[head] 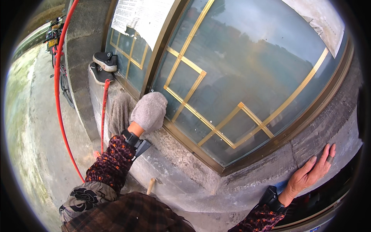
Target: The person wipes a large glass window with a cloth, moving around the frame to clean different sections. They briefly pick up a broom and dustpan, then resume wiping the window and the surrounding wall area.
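My left hand [149, 113] is covered by a pale grey fluffy cloth or mitt, so its fingers are hidden. It is at the lower left of a large sliding window [232, 72], beside the upright brown metal frame [162, 43]. Gold strips form square patterns on the glass. Just left of that hand, a brownish-grey towel [118, 113] hangs over the concrete sill [174, 145]. My right hand [310, 171] lies bare on the concrete ledge right of the window, fingers apart, with a ring on one finger. Both wrists wear black straps with devices.
Dark shoes [105, 65] are stacked on the sill's far left. A red pole [105, 116] leans there, and a red hose [59, 87] curves down the left. A wooden peg [151, 185] sticks out below the sill. Torn paper [142, 20] covers some glass. A bicycle [65, 84] stands beyond the pillar.
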Motion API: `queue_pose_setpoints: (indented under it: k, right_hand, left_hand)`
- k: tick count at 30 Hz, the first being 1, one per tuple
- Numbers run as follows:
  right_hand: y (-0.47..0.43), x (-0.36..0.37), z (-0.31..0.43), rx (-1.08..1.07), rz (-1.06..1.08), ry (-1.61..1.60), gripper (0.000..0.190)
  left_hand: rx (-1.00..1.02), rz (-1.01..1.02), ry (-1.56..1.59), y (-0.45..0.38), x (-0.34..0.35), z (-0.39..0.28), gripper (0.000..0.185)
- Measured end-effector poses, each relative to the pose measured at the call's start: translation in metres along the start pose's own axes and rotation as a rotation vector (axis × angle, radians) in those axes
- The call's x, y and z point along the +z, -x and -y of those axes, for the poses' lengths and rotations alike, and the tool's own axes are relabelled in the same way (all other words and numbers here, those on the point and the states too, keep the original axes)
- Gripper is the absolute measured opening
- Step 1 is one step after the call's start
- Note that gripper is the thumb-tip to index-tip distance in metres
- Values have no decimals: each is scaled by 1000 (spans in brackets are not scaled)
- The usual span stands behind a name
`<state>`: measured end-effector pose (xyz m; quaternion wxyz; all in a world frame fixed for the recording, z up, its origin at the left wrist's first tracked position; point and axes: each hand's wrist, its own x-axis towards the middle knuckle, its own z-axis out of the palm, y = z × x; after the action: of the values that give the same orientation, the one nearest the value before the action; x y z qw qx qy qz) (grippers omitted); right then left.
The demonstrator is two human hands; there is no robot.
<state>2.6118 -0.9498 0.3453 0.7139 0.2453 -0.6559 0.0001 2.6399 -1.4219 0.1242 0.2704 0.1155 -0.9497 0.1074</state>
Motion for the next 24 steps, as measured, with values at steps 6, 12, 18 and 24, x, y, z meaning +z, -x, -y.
queue_pose_setpoints:
  k: [6, 12, 18, 24]
  right_hand:
    - [-3, -5, -2, -21, -11, 0, 45]
    - [-3, 4, 2, -26, -39, -39, 44]
    - [-3, 0, 1, -27, -53, -37, 44]
    - [-6, 2, 2, -36, -71, -51, 44]
  left_hand:
    - [-256, -365, 116, -24, -4, -73, 15]
    - [56, 155, 150, -7, -9, -133, 14]
    - [26, 121, 150, -36, -77, -103, 49]
    - [-13, 329, 115, 1, -49, -161, 12]
